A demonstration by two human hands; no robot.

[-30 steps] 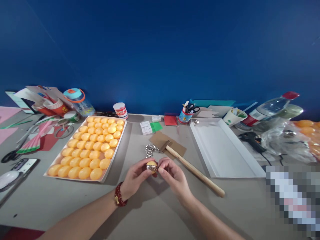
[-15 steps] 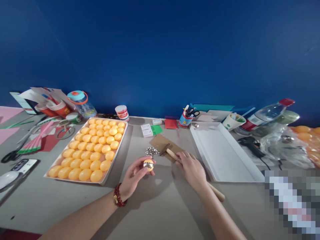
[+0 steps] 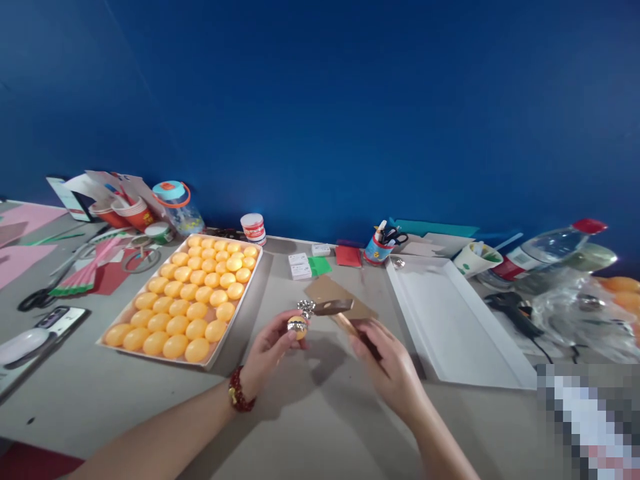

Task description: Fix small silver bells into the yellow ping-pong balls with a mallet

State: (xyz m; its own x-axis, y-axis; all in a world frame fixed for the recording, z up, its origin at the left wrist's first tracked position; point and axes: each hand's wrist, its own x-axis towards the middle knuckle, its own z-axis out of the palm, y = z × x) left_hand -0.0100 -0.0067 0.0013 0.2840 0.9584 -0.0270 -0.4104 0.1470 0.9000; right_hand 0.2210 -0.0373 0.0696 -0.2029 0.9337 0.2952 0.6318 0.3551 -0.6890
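Note:
My left hand (image 3: 271, 351) pinches an orange ping-pong ball (image 3: 297, 331) with a band of shiny silver studs around it. In my right hand (image 3: 390, 363) is a hammer (image 3: 335, 307), its wooden handle wrapped by the fingers and its metal head raised just right of the ball, apart from it. Behind the ball lies a small heap of silver tacks (image 3: 305, 305), partly hidden by the hammer head. Under the hammer, a piece of brown cardboard (image 3: 323, 289) rests on the table.
Left stands a box (image 3: 201, 365) of several orange balls. A white tray (image 3: 465, 333) lies right, with one silver-studded ball (image 3: 399, 263) in its far corner. Small white boxes (image 3: 300, 267), a pen cup (image 3: 377, 251) and a glue gun (image 3: 513, 315) are farther back.
My right hand has lifted the hammer off the table and swung its head left, towards the ball. My left hand keeps the ball in nearly the same place. The view has shifted slightly.

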